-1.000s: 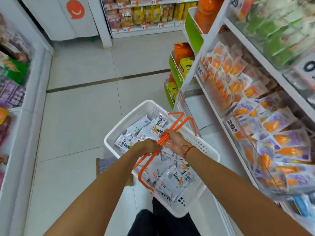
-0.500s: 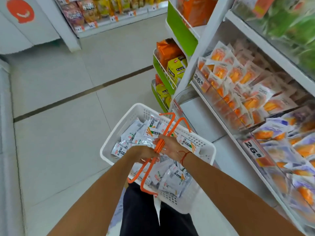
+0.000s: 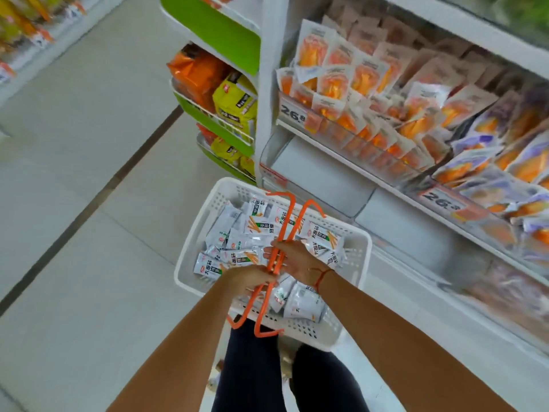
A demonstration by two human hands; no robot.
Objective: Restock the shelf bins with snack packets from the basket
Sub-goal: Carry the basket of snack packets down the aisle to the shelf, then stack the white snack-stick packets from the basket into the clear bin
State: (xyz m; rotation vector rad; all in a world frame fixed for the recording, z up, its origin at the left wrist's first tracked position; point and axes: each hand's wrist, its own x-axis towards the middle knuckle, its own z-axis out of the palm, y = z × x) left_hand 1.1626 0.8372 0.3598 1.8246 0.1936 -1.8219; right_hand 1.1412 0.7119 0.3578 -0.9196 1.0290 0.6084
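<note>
Carrying the white basket (image 3: 355, 251) by its orange handles (image 3: 274, 257), the person has both hands meeting at the middle of the frame: the left hand (image 3: 252, 279) curls round the handles from the left, and the right hand (image 3: 297, 260), with a red string at the wrist, grips them from the right. The two hands touch, clamped on the same pair of bars. The snack packets (image 3: 243, 242) lie heaped inside the basket, none lifted out yet.

To do this step well, I judge the basket should be brought level and set down, or held by one hand, close under the empty clear bin (image 3: 323, 176) left of centre right, so the other hand is free to pick packets. The shelf bins (image 3: 371, 120) at upper right hold orange packets and look full.

Against the earlier frames, the view has swung toward the shelves: the orange packets loom larger, the red sign at upper left is gone, and the basket sits nearer the lower shelf.
</note>
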